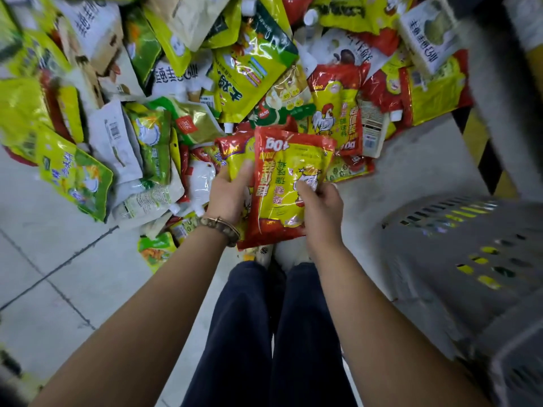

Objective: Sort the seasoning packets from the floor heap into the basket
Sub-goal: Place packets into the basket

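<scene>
I'm holding what I judge to be light, floppy, slick film, both grips closed: left hand clamping the rear packet, right hand pinching the front packet at its near edge.

Shop stockroom, likely — packet heap, tiled floor, basket.

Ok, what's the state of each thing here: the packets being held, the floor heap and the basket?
Rear red-and-yellow foil packet: held by the left grip, thumb on its face.
Front red-and-yellow foil rooster packet: pinched by the right grip, raised above the heap, print upside down.
Heap of mixed foil seasoning packets: loose on the floor.
Grey slotted plastic basket: stands at right, yellow showing through its slots.
</scene>
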`<state>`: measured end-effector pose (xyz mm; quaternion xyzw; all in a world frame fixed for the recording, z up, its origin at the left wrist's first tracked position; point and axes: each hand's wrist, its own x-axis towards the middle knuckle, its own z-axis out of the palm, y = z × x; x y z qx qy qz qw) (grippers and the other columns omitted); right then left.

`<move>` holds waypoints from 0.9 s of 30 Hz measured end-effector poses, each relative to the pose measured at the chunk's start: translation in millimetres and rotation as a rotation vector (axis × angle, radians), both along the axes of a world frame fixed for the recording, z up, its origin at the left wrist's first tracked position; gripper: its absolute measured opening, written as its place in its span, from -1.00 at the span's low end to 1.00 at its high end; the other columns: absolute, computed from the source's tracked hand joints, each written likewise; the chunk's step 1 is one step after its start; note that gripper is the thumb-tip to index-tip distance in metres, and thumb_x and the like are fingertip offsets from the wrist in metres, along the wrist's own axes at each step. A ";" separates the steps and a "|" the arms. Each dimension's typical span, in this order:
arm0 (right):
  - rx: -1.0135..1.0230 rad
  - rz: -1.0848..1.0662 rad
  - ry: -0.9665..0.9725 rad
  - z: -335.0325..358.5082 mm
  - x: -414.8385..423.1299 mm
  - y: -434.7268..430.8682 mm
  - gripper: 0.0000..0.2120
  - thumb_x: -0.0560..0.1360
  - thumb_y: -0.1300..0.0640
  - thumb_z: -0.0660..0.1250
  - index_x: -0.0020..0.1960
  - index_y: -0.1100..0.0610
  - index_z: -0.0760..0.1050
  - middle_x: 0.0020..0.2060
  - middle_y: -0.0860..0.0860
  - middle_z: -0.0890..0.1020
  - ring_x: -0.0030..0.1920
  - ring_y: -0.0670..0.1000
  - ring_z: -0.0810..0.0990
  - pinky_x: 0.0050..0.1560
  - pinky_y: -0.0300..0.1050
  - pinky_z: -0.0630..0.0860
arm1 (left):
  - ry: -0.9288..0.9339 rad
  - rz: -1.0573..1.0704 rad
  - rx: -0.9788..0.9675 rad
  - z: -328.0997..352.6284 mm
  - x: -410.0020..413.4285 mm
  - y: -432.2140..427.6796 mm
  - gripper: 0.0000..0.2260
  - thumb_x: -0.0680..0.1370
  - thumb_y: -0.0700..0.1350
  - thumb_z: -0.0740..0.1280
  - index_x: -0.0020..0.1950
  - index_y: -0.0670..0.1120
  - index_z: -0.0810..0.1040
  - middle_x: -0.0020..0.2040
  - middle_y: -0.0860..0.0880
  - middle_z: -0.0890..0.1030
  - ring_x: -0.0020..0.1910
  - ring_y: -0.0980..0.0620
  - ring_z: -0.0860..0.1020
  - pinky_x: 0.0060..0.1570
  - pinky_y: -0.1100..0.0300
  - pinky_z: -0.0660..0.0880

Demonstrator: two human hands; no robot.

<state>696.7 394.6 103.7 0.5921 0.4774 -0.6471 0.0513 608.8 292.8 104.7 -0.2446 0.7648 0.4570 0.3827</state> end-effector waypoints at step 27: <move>0.310 0.364 -0.205 -126.3 -74.4 141.0 -0.33 0.26 0.13 0.58 0.30 0.21 0.40 0.13 0.05 0.56 0.10 0.04 0.55 0.18 -0.03 0.50 | 0.014 0.073 -0.017 -41.5 -25.4 -2.7 -0.82 0.43 -0.19 0.47 0.00 -0.08 0.57 -0.05 -0.08 0.67 -0.10 -0.08 0.66 -0.07 0.04 0.59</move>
